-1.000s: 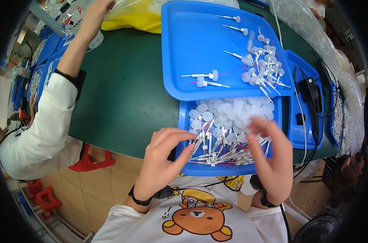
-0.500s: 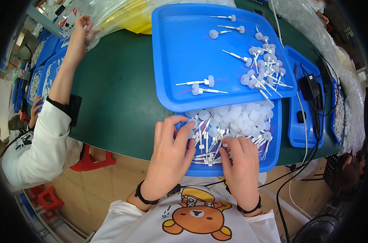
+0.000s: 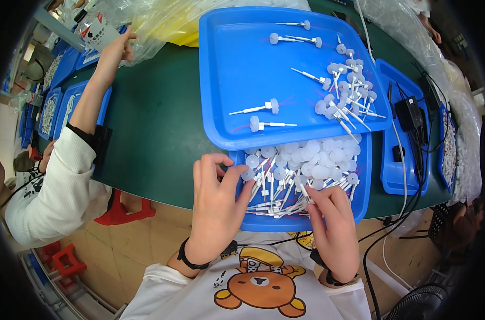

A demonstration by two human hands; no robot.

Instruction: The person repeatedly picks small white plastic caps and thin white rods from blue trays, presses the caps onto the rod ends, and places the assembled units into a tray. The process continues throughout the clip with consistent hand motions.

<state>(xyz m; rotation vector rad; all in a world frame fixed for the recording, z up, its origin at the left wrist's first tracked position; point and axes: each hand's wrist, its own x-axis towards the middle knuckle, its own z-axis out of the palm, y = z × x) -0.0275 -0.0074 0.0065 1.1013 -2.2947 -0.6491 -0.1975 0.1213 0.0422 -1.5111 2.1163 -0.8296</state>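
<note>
My left hand (image 3: pixel 217 194) is at the left side of the lower blue tray (image 3: pixel 364 200), thumb and forefinger closed on a translucent white disc (image 3: pixel 247 174). My right hand (image 3: pixel 335 221) pinches a slim white rod-shaped part (image 3: pixel 305 193) above the same tray. A heap of translucent discs (image 3: pixel 319 157) fills the back of this tray, and many white rods (image 3: pixel 274 186) with thin red wires lie in front of it. Overlapping its far edge is the upper blue tray (image 3: pixel 247 69), where rods fitted with discs (image 3: pixel 354 88) are clustered at the right and a few lie apart.
At the left, a co-worker's arm (image 3: pixel 95 90) reaches over the green table (image 3: pixel 151 122) near a clear bottle (image 3: pixel 97 31). Right of the trays, another blue tray (image 3: pixel 394 176) holds a black adapter (image 3: pixel 407 114) and cables. Plastic bags (image 3: pixel 162 21) lie along the back.
My right hand has moved right and the rod in its fingers now shows. My left hand has shifted slightly left with a disc. Some pieces in the upper tray moved slightly; the co-worker's hand moved right.
</note>
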